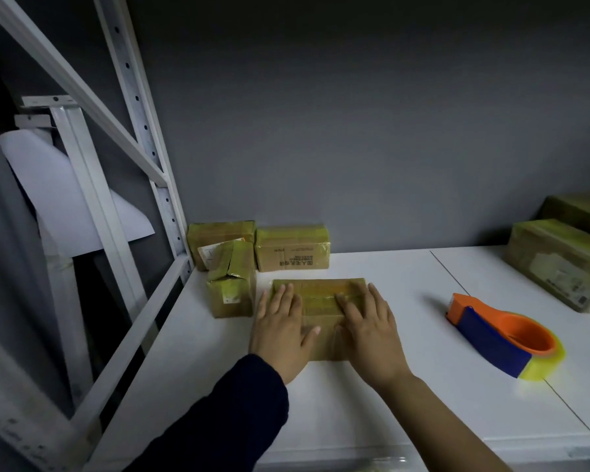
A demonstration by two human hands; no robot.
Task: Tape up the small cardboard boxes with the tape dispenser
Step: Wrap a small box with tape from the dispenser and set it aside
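Observation:
A small cardboard box (321, 294) lies flat on the white shelf top in front of me, with yellowish tape across its top. My left hand (280, 327) presses flat on its left part, fingers straight. Flat on its right part lies my right hand (368, 327), fingers spread over the tape strip. The orange and blue tape dispenser (501, 335) with a yellow tape roll rests on the table to the right, untouched.
Three taped boxes stand behind: one upright (232, 284), one at the back left (218, 238), one at the back wall (292, 248). Larger boxes (559, 260) sit at the far right. A white metal rack frame (143, 137) borders the white table (372, 403) on the left.

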